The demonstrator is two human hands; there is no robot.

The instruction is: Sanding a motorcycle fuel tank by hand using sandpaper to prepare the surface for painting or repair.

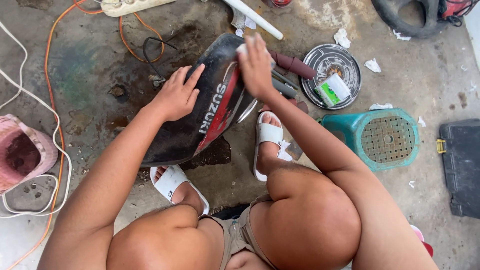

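Right hand (256,67): arm extended forward over the right knee, palm down, fingers closed over a small pale pad (243,48) pressed against the upper end of a black motorcycle body panel (200,107); only the pad's edge shows past the fingertips. Left hand (177,94): arm extended over the left knee, hand open and flat, fingers spread along the panel's left flank, gripping nothing. Panel: glossy black with a red stripe and white lettering, lying tilted on the concrete floor (95,75) between the feet, its lower end just ahead of the left white sandal (172,182); the right white sandal (267,140) sits just beside its right edge. Behind the right hand: a dark red roll (295,64) and dark rod-like pieces, partly hidden by the wrist. Right of these: a round metal lid (347,60) holding a white-and-green packet (332,90). Nearer the right knee: a teal plastic stool (387,137) with a woven-pattern seat. Far right: a black case (462,165) with a yellow latch. Far left: a pink bucket (22,152), white cord and an orange cable (50,65) running across the floor. Top edge: a white power strip (132,6), a white tube (252,17), part of a tyre (405,20). Scraps of white paper lie scattered near the lid.
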